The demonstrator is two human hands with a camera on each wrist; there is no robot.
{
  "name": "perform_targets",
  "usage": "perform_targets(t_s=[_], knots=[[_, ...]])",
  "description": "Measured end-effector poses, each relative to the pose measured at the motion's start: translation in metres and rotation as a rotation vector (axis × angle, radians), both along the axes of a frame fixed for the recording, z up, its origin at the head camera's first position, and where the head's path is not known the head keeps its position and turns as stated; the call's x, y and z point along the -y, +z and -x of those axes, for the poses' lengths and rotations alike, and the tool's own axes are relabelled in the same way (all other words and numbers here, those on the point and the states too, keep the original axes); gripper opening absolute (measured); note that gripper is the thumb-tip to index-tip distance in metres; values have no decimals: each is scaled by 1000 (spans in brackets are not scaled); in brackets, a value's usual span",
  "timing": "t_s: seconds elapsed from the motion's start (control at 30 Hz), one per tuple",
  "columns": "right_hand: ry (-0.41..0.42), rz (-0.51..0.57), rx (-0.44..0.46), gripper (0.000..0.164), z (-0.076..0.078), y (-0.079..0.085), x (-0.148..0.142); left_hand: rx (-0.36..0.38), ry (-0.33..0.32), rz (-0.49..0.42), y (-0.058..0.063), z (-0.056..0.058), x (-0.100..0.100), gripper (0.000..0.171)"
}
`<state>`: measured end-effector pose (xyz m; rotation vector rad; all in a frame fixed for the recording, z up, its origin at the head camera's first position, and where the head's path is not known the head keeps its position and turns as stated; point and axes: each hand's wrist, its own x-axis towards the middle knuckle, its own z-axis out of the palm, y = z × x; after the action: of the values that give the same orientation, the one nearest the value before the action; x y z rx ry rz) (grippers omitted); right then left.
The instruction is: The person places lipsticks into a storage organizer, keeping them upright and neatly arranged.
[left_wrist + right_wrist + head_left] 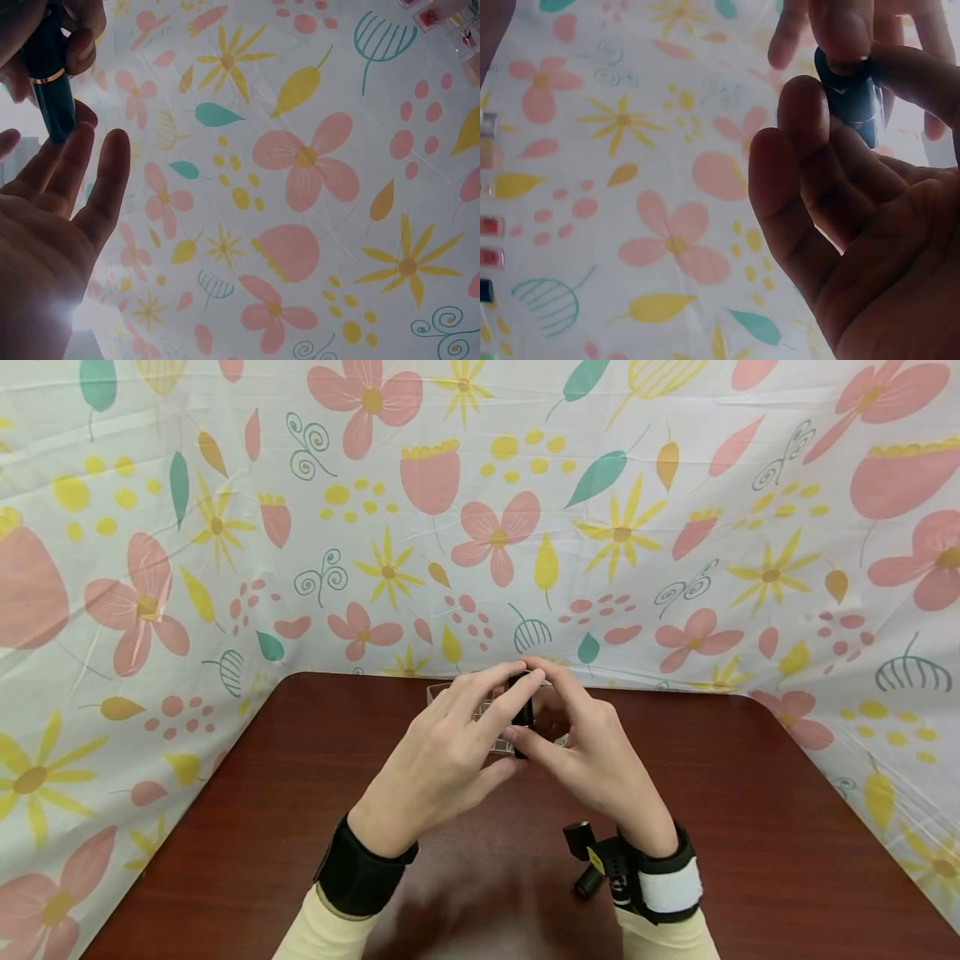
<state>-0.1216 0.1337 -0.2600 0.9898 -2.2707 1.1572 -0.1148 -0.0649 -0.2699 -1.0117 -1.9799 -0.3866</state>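
Observation:
A black lipstick-like tube (523,706) stands roughly upright between both hands, in front of a clear compartment box (435,693) that they partly hide. My right hand (592,743) grips the tube with thumb and fingers. My left hand (442,735) holds it from the other side, its index finger by the top and its thumb near the bottom. In the left wrist view a gold band circles the dark tube (54,105), and left fingertips touch its end. The right wrist view shows the tube (851,101) between the fingers of both hands.
Two short black cylinders, one by the right wrist (578,840) and one nearer the front (588,883), lie on the dark red-brown table (300,802). A flower-printed cloth (622,485) hangs behind and along the sides. Small clear pieces (489,241) with red inside show at the right wrist view's left edge.

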Motion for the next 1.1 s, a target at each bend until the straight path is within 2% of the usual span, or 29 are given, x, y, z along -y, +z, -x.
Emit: perform_targets(t_s=[0.13,0.23,0.33,0.4,0.57,0.8,1.1], knots=[[142,118,177,60,4,0,-6,-26,-33,-34,1,1,3,86],[252,221,372,57,7,2,-14,-53,-47,-52,2,2,5,83],[319,298,515,55,9,3,-21,-56,-59,-57,2,2,5,82],[349,326,564,56,9,3,-22,-49,-64,-55,1,3,4,82],[386,330,541,62,10,3,-21,-32,-55,-43,-1,4,3,82],[328,315,500,63,10,2,-19,-1,-39,-21,-3,4,2,83],[316,305,429,60,11,0,-19,-6,-20,-7,-4,5,-1,81]])
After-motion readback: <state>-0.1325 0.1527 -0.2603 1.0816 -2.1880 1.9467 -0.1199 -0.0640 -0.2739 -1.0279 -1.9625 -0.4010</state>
